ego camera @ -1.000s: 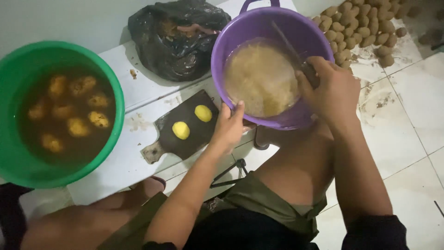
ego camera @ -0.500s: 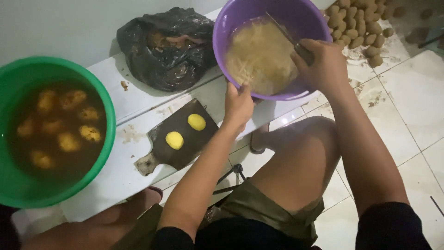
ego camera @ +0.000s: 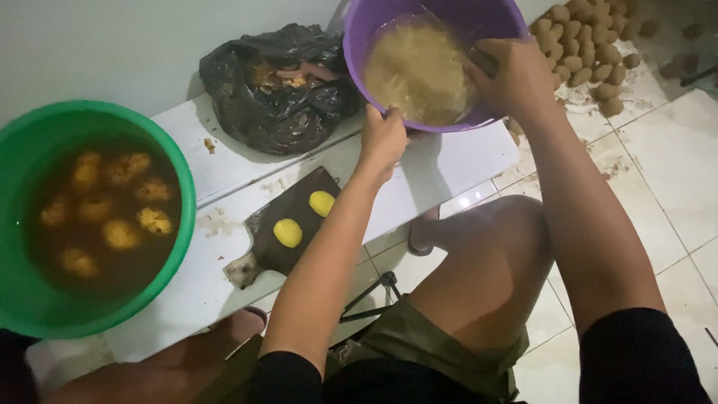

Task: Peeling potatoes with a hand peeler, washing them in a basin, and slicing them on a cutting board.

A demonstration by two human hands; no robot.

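White low bench [ego camera: 449, 168] runs diagonally from lower left to upper right of frame. On it: green basin [ego camera: 183, 198] at left, holding brown water and peeled potatoes; dark cutting board [ego camera: 299, 224] at centre with two yellow peeled potatoes; black plastic bag [ego camera: 284, 112] at upper centre. Tiled floor [ego camera: 673, 172] on right, pile of unpeeled potatoes [ego camera: 591, 52] at upper right.

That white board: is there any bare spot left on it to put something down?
The white board is bare right of the dark cutting board, below the purple basin. A smaller, smeared patch lies between the green basin and the cutting board. Toward the black bag it is crowded.
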